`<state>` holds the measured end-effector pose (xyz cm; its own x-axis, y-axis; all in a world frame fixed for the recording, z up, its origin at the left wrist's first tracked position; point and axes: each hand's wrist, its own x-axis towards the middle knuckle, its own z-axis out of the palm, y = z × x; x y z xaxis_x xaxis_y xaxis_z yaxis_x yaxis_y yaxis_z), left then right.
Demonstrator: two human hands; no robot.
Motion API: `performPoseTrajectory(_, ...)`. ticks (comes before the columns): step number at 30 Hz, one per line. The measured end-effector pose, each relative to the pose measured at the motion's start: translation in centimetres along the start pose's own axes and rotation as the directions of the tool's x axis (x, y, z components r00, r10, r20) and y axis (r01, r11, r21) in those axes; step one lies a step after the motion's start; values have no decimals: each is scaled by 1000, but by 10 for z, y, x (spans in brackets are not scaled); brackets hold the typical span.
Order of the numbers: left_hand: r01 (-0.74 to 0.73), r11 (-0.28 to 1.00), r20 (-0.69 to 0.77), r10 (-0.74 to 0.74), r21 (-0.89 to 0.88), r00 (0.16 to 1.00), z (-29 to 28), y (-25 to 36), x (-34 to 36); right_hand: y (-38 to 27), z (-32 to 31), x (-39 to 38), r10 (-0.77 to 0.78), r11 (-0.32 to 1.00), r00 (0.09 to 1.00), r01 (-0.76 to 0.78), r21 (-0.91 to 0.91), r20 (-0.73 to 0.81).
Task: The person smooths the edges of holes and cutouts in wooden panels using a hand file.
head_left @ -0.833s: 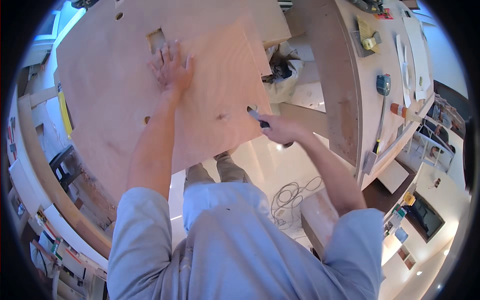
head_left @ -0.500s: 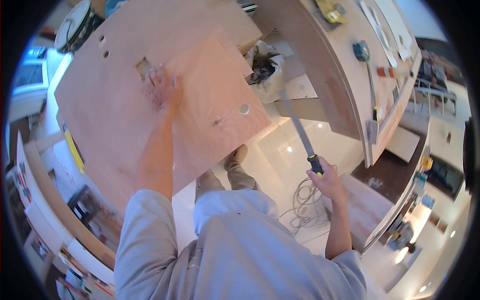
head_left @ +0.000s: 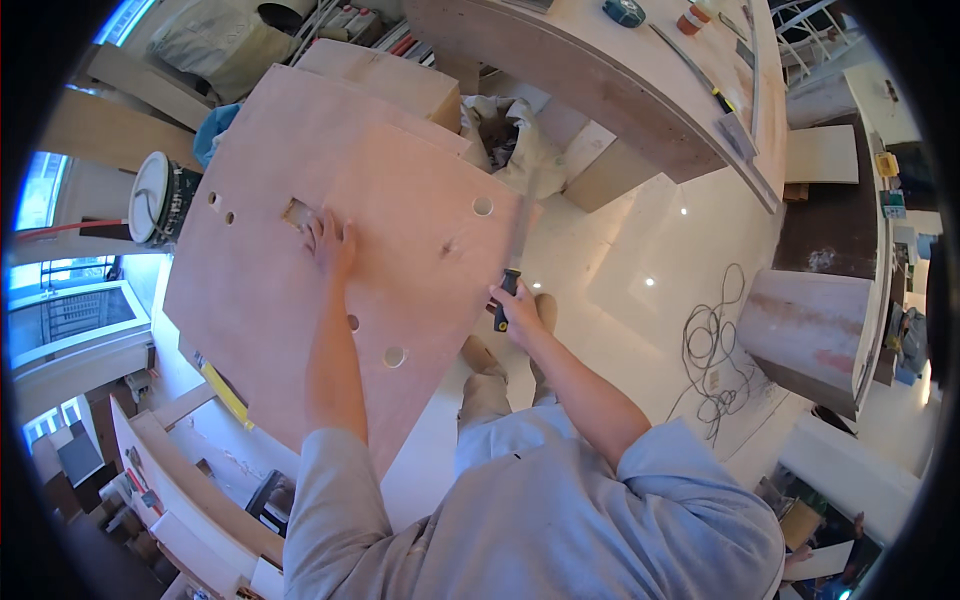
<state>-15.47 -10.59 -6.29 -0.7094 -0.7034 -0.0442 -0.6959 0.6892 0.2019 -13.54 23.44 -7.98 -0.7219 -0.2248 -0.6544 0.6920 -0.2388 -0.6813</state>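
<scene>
A large pinkish plywood board (head_left: 290, 150) lies flat in front of me, with several round holes and a small rectangular cut-out (head_left: 296, 213). My left hand (head_left: 332, 246) rests on it beside the cut-out, fingers stretched out and spread. In my right hand (head_left: 517, 308) is a flat file (head_left: 519, 230), gripped by its black and yellow handle. Its long grey blade points away from me along the board's right edge and is blurred toward the tip. I cannot tell whether the blade touches that edge.
A wooden workbench (head_left: 640, 75) at the far right carries a tape measure (head_left: 624, 12) and other tools. An open sack (head_left: 535, 160) stands under it. A tangled cable (head_left: 712, 350) lies on the tiled floor. A lidded bucket (head_left: 150, 197) stands beyond the board's left side.
My right hand has brought the file leftward from over the floor to the board's right edge. My left hand stays by the cut-out. The whole view has shifted.
</scene>
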Motion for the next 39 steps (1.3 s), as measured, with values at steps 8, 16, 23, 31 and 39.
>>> performPoseTrajectory(8, 724, 690, -155, -718, -28, 678, 17, -211, -246, -6, -32, 14, -127, 990, 974, 113, -85, -187)
performPoseTrajectory(16, 594, -407, 709, -245, -694, 661, -55, -323, -377, -3, 10, 13, -119, 986, 984, 101, -135, -131)
performPoseTrajectory(23, 443, -333, 553, -432, -832, 713, -145, -262, -409, -54, -7, -6, 4, 998, 999, -2, 56, -41)
performPoseTrajectory(31, 97, 76, 76, -242, -992, 967, -338, -94, -411, -41, -40, -14, -114, 981, 984, 90, -173, -136)
performPoseTrajectory(39, -549, 828, 34, 555, -111, 831, -470, 201, -364, 23, -293, -124, -245, 840, 958, 132, -527, -151)
